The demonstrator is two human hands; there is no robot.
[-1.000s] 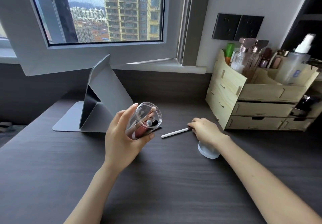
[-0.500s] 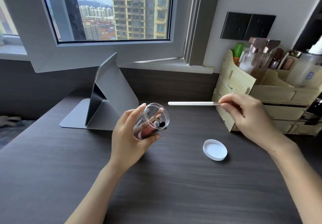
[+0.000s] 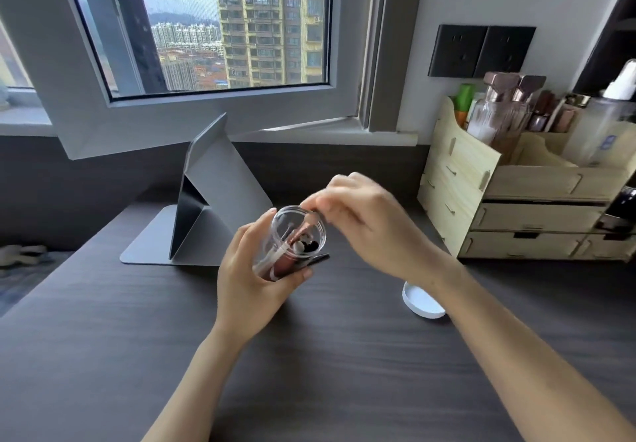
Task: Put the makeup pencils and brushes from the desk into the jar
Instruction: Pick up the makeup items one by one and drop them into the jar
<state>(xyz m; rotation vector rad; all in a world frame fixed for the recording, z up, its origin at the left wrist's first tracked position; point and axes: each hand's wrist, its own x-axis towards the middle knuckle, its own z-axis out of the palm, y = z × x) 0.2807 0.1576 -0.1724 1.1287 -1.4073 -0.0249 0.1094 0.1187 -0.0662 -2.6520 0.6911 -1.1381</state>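
We hold the clear jar (image 3: 292,240) tilted in our left hand (image 3: 253,271), fingers clamped round its wall, above the desk (image 3: 309,372). Our right hand (image 3: 358,221) hovers at the jar's mouth, fingers pinched together; motion blur hides whether a pencil is between them. Brushes and pencils (image 3: 289,252) already lie inside. To finish this drop well, we would keep the mouth tipped toward the right hand and release only once the tip is past the rim. The white lid (image 3: 421,302) lies on the desk nearby.
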